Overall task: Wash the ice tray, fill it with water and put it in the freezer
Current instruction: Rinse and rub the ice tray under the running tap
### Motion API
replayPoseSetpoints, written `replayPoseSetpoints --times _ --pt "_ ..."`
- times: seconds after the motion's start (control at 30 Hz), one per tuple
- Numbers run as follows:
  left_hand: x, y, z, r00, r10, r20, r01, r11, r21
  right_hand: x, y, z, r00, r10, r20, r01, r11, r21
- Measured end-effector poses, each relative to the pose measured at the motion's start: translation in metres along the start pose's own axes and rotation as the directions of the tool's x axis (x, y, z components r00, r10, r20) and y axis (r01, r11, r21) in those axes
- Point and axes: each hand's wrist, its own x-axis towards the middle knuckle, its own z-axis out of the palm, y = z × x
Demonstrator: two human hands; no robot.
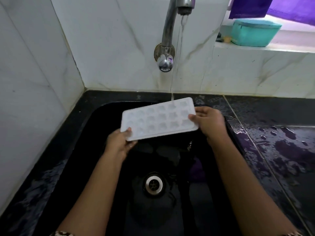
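Note:
A white plastic ice tray (158, 118) with several small cells is held level over the black sink (95, 116). My left hand (119, 142) grips its near left corner, thumb on top. My right hand (208, 120) grips its right end, thumb on the rim. A thin stream of water (177, 62) runs from the metal tap (170, 24) and lands on the tray's far edge near the right end.
The sink drain (154, 183) lies below the tray. White tiled walls stand at the back and left. A wet black counter (276, 133) lies to the right. A teal container (255, 32) sits on the window ledge under a purple cloth (272, 5).

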Motion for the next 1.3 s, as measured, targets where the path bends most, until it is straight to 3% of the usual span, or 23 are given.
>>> replayPoseSetpoints --times 0.07,0.13,0.27,0.4,0.43,0.47,0.53,0.57,0.63,0.73,0.83,1.0,1.07,1.17,1.23,1.3 --pt "-0.008 -0.017 0.015 0.986 -0.14 0.096 0.144 0.989 -0.039 -0.002 -0.012 -0.025 0.997 -0.068 -0.042 0.065 0.995 -0.076" --pt "-0.016 -0.025 0.026 0.974 -0.163 0.159 0.178 0.98 -0.087 -0.002 -0.018 -0.045 0.99 -0.103 -0.092 0.086 0.981 -0.173" --pt "-0.024 -0.017 0.028 0.99 -0.008 0.142 0.027 0.99 -0.138 0.003 -0.014 -0.055 0.99 -0.059 -0.127 0.011 0.935 -0.354" --pt "-0.034 -0.003 0.0 0.991 0.135 -0.001 -0.134 0.984 -0.119 0.003 -0.013 -0.022 0.999 -0.03 0.029 0.042 0.708 -0.705" --pt "-0.036 -0.003 -0.008 0.988 0.144 -0.05 -0.149 0.98 -0.134 0.006 -0.018 -0.01 0.998 -0.036 0.056 0.065 0.714 -0.697" --pt "-0.037 -0.004 -0.017 0.985 0.142 -0.097 -0.156 0.976 -0.154 0.01 -0.026 0.0 0.997 -0.039 0.071 0.075 0.786 -0.614" --pt "-0.037 -0.005 -0.029 0.978 0.129 -0.164 -0.161 0.967 -0.197 0.02 -0.053 0.019 0.994 -0.034 0.107 0.063 0.958 -0.279" --pt "-0.037 -0.006 -0.033 0.975 0.126 -0.182 -0.164 0.965 -0.206 0.027 -0.069 0.027 0.992 -0.028 0.123 0.044 0.991 -0.13" --pt "-0.035 -0.005 -0.036 0.971 0.137 -0.196 -0.174 0.966 -0.189 0.04 -0.105 0.042 0.982 -0.003 0.19 0.006 1.0 -0.016" --pt "-0.034 -0.003 -0.035 0.974 0.13 -0.188 -0.166 0.967 -0.192 0.048 -0.139 0.057 0.925 0.06 0.375 -0.068 0.998 0.008" --pt "-0.035 -0.002 -0.034 0.976 0.116 -0.183 -0.155 0.964 -0.216 0.053 -0.142 0.062 0.925 0.072 0.373 -0.079 0.997 0.004" --pt "-0.033 0.001 -0.037 0.978 0.116 -0.172 -0.155 0.96 -0.234 0.059 -0.127 0.064 0.902 0.074 0.426 -0.211 0.935 0.285" --pt "-0.032 0.001 -0.036 0.98 0.106 -0.166 -0.143 0.962 -0.232 0.06 -0.125 0.062 0.902 0.067 0.427 -0.198 0.942 0.269" --pt "-0.031 0.004 -0.036 0.981 0.1 -0.164 -0.135 0.966 -0.221 0.052 -0.111 0.054 0.899 0.16 0.407 -0.207 0.976 0.073" --pt "-0.033 0.005 -0.036 0.982 0.114 -0.154 -0.143 0.971 -0.193 0.035 -0.08 0.047 0.947 0.191 0.257 -0.161 0.978 -0.133" --pt "-0.036 0.008 -0.036 0.981 0.145 -0.13 -0.164 0.975 -0.152 0.011 -0.037 0.037 0.973 0.183 0.141 -0.149 0.963 -0.224"
